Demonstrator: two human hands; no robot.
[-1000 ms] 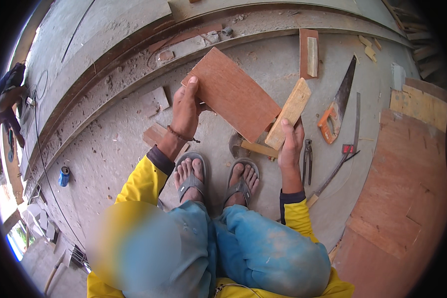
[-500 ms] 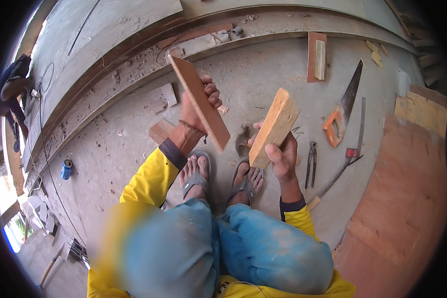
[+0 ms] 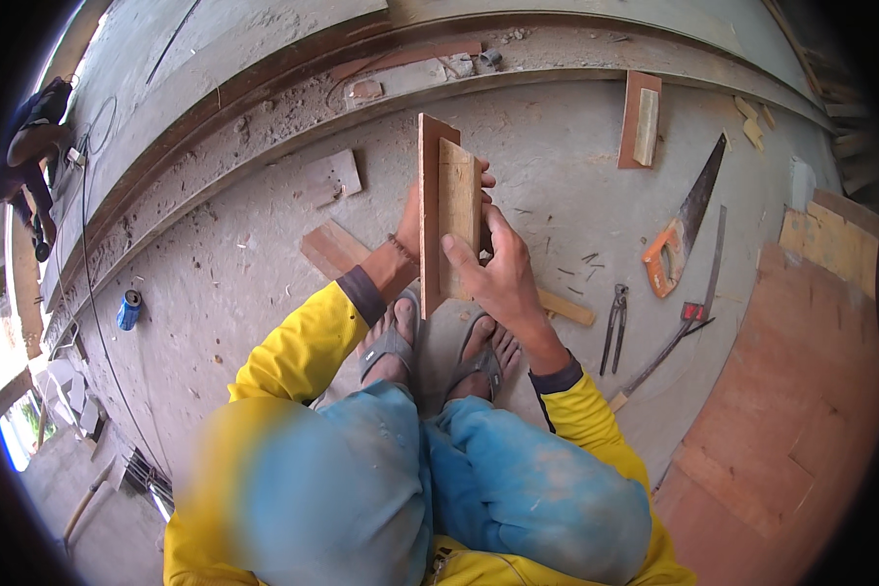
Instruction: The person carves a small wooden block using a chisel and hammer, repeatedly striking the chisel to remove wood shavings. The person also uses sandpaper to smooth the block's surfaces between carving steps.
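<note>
In front of my feet, a thin reddish-brown plywood piece [image 3: 428, 225] stands on edge in my left hand [image 3: 408, 217]. That hand is closed around its far side, partly hidden, with some fingertips showing past the far end. My right hand [image 3: 503, 278] grips a thick pale wood block [image 3: 459, 200], its thumb on the near face. The block lies lengthwise against the plywood's right face, and the two look to be touching.
On the floor to the right lie pincers [image 3: 614, 330], an orange-handled handsaw [image 3: 666, 256], a pry bar [image 3: 654, 363] and a plywood sheet [image 3: 752, 410]. Scattered nails [image 3: 588, 262] and a wood strip [image 3: 565, 307] lie nearer. A blue can [image 3: 129, 311] stands left; a person [image 3: 39, 146] crouches far left.
The plywood and the wood block were apart; now they are together. My right hand has moved left with the block, and the plywood has turned more upright in my left hand.
</note>
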